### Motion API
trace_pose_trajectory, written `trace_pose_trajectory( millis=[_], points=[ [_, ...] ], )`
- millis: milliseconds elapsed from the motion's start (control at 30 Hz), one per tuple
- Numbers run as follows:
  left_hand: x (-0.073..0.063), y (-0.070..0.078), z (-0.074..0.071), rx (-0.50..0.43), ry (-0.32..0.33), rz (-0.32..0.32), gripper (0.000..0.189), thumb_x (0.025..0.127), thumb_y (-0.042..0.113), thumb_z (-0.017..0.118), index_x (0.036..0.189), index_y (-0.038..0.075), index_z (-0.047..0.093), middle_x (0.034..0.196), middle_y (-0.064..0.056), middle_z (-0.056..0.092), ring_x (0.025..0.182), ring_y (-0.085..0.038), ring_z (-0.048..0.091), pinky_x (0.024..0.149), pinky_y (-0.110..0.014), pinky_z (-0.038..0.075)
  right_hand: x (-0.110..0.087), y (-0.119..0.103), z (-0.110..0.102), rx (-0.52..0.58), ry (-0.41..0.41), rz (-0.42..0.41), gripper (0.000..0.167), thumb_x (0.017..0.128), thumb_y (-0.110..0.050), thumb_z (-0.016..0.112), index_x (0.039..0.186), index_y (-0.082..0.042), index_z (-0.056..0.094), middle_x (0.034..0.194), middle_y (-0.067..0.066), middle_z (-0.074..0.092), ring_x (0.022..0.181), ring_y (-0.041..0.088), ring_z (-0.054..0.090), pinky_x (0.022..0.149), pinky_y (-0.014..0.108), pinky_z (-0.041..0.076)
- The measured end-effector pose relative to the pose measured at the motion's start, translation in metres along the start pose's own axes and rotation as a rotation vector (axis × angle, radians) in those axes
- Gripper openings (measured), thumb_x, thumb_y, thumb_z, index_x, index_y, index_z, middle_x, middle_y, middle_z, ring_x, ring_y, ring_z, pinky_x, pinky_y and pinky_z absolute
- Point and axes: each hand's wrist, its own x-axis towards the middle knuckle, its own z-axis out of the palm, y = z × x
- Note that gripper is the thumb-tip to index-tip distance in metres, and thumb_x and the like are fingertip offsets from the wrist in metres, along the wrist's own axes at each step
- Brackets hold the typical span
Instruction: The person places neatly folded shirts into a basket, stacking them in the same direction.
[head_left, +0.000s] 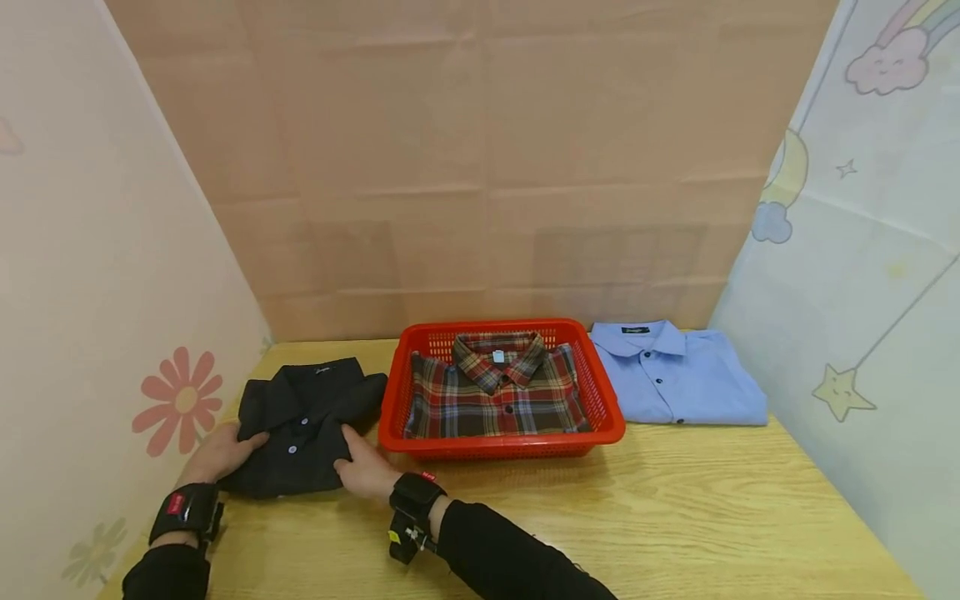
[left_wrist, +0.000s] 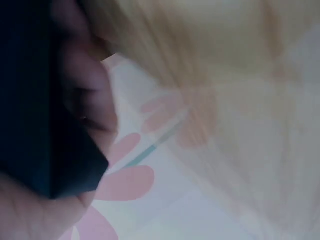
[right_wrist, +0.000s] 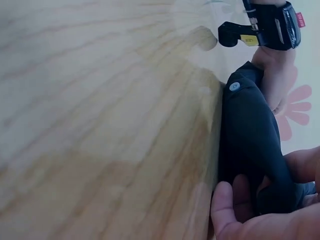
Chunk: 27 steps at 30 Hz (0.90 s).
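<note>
A folded black shirt (head_left: 300, 458) with pale buttons lies at the left of the table, its collar toward the back wall. My left hand (head_left: 221, 452) grips its left side, thumb on top. On the opposite side, my right hand (head_left: 366, 468) pinches the cloth, which bunches up a little there. The right wrist view shows the shirt (right_wrist: 250, 130) edge-on at the tabletop, with the right hand's fingers (right_wrist: 223, 202) curled around its edge. Only part of the left hand (left_wrist: 92, 80) appears in the left wrist view, dark and blurred; the cloth is hidden there.
Beside the black shirt stands a red plastic basket (head_left: 501, 447) holding a folded plaid shirt (head_left: 480, 408). A folded light blue shirt (head_left: 705, 383) lies right of the basket. Walls enclose the wooden table (head_left: 675, 517) at the left, back and right.
</note>
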Motion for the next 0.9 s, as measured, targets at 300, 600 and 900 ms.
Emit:
trace_pose_trajectory(
  millis=[300,600,900],
  points=[
    [-0.006,0.008,-0.002,-0.011,0.202,0.014,0.045,0.100,0.037,0.051,0.079,-0.003,0.056,0.068,-0.009,0.051,0.065,-0.023,0.053,0.056,-0.031,0.035,-0.007,-0.018,0.000,0.085,0.022,0.012,0.059,0.100,-0.019,0.056,0.154,-0.018,0.032,0.155,-0.003,0.038,0.142,0.017,0.038,0.116,0.041,0.032],
    [-0.010,0.026,-0.003,-0.028,0.515,-0.027,0.047,0.096,0.032,0.056,0.065,-0.002,0.052,0.056,-0.010,0.046,0.056,-0.029,0.051,0.050,-0.032,0.029,-0.009,-0.034,-0.008,0.076,0.082,-0.113,0.060,0.101,-0.019,0.054,0.155,-0.019,0.028,0.157,-0.006,0.034,0.144,0.012,0.035,0.118,0.037,0.030],
    [-0.008,0.051,-0.003,-0.097,0.596,-0.055,0.047,0.097,0.037,0.056,0.071,-0.001,0.051,0.059,-0.010,0.044,0.057,-0.029,0.048,0.050,-0.033,0.029,-0.018,-0.051,-0.030,0.134,0.107,-0.203,0.061,0.102,-0.021,0.051,0.156,-0.016,0.023,0.159,-0.004,0.032,0.144,0.012,0.033,0.119,0.038,0.029]
  ],
)
